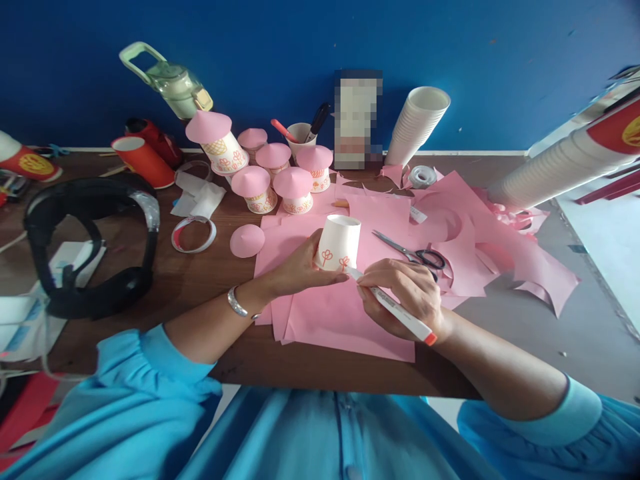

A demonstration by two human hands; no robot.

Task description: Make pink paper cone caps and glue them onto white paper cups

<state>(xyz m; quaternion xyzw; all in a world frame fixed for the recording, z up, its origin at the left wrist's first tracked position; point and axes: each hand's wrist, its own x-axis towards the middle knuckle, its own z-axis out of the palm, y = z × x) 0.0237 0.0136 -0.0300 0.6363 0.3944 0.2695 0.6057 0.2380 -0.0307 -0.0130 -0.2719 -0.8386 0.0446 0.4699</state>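
Note:
My left hand (300, 267) is closed around a white paper cup (341, 233), thumb on its side and fingers under its lower end. Orange-red flower outlines show near the bottom of the cup. In my right hand (403, 293) is a white marker (403, 315) with an orange-red end, and its tip meets the cup by the right flower. Pink paper sheets (340, 327) lie beneath both hands. Scissors (410, 253) with dark handles rest just beyond my right hand.
Decorated cups with pink cone tops (293, 183) stand at the back, beside a pen cup (301, 133). Stacked white cups (417, 123) are behind, pink scraps (460, 227) to the right. Tape rolls (194, 235), a black headset-like frame (90, 300) and a bottle (175, 87) are left.

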